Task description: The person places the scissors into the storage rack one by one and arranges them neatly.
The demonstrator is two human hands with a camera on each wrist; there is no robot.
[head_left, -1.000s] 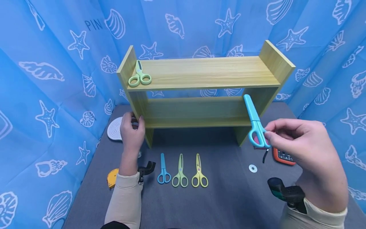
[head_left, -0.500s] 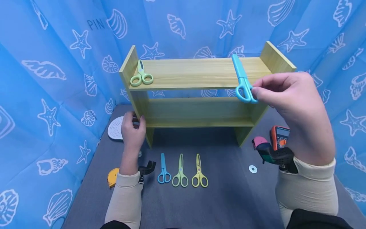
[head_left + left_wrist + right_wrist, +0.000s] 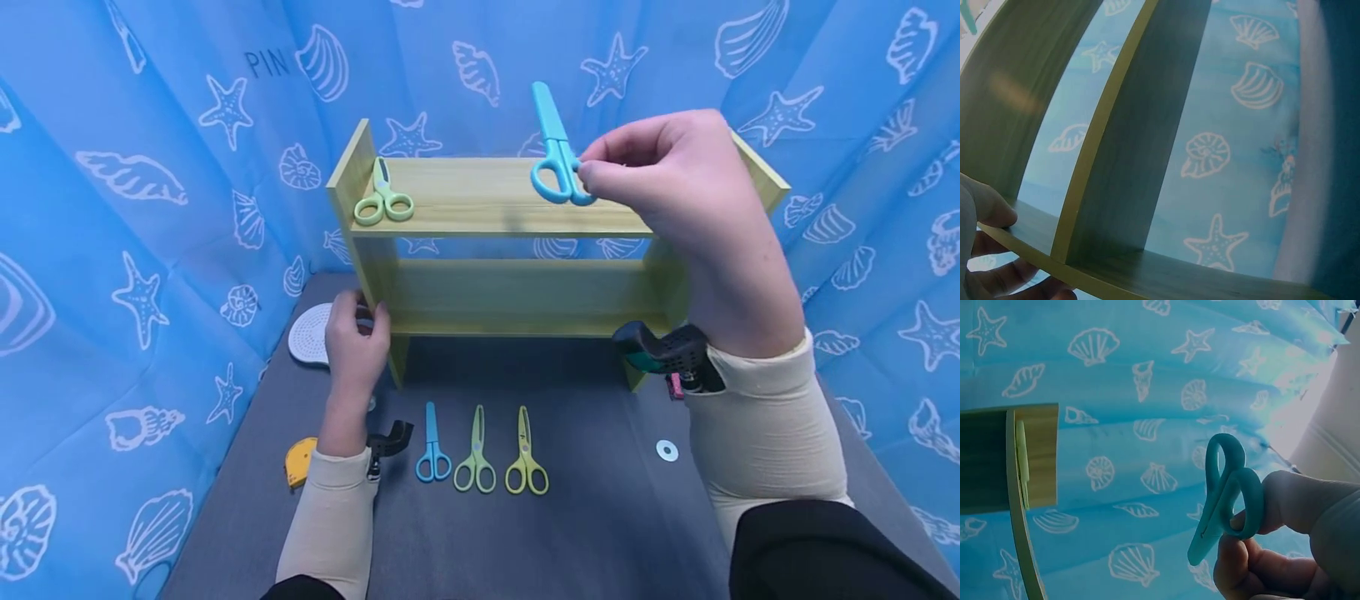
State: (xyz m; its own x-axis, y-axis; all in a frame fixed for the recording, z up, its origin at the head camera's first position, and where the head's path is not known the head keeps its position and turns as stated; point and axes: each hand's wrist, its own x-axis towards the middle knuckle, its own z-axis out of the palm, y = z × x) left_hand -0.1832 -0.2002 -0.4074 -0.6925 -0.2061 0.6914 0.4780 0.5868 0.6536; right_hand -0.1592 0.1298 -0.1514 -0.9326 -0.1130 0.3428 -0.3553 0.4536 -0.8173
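A person's right hand (image 3: 675, 179) pinches blue scissors (image 3: 555, 150) by a handle loop above the wooden shelf's (image 3: 495, 200) top board, apparently mid-placement, needing lowering flat, while the left hand (image 3: 356, 346), fingers curled, grips the shelf's side panel.

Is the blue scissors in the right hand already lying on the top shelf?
No, the right hand holds the blue scissors in the air above the top shelf.

Cream sleeves (image 3: 757, 433), black wrist-worn cameras (image 3: 663, 350), bare hands (image 3: 675, 179).
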